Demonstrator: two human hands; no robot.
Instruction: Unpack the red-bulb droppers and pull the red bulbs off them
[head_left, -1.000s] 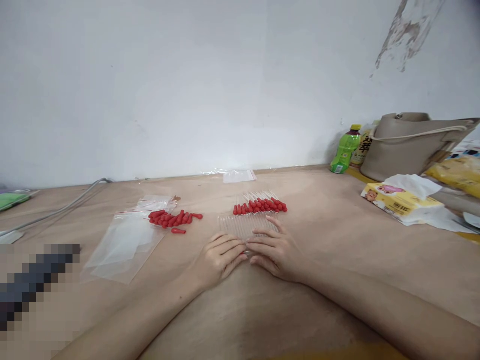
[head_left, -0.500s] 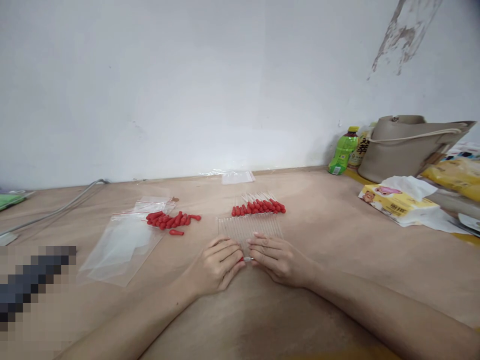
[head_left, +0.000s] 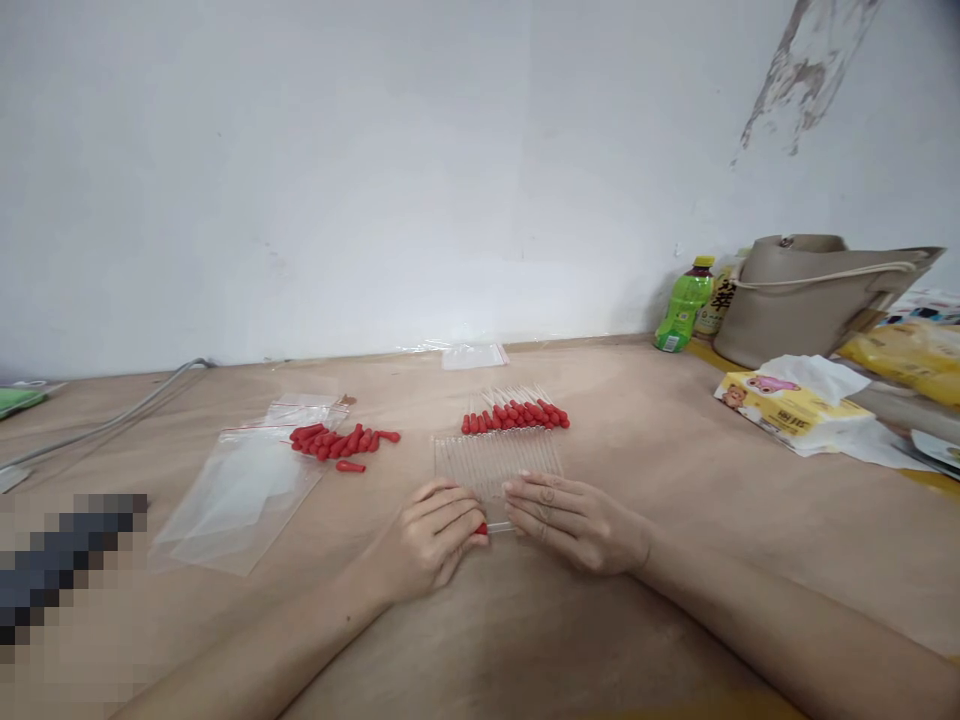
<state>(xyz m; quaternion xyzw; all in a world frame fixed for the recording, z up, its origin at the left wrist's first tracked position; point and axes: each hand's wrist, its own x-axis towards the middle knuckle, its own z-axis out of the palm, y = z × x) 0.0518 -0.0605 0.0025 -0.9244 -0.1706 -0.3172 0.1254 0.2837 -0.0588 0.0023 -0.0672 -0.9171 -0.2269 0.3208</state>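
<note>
A row of clear thin glass tubes (head_left: 480, 458) lies side by side on the brown-covered table. My left hand (head_left: 442, 530) is closed on a red rubber bulb (head_left: 482, 529) at the near end of the row. From its fingertips a clear tube (head_left: 501, 527) runs crosswise to my right hand (head_left: 574, 520), whose fingers are closed around its other end. Behind the row lie several tubes with red bulbs fitted (head_left: 517, 415), their bulbs toward me. A heap of loose red bulbs (head_left: 337, 440) sits to the left, one bulb (head_left: 350, 466) apart from it.
Clear zip bags (head_left: 240, 490) lie at the left, beside a grey cable (head_left: 150, 395) and a pixelated dark object (head_left: 60, 570). Another bag (head_left: 474, 356) is by the wall. At the right stand a tissue pack (head_left: 795, 405), a green bottle (head_left: 684, 310) and a grey bag (head_left: 787, 300).
My right hand has moved slightly right, away from my left hand. More of the crosswise tube and the red bulb now shows between them.
</note>
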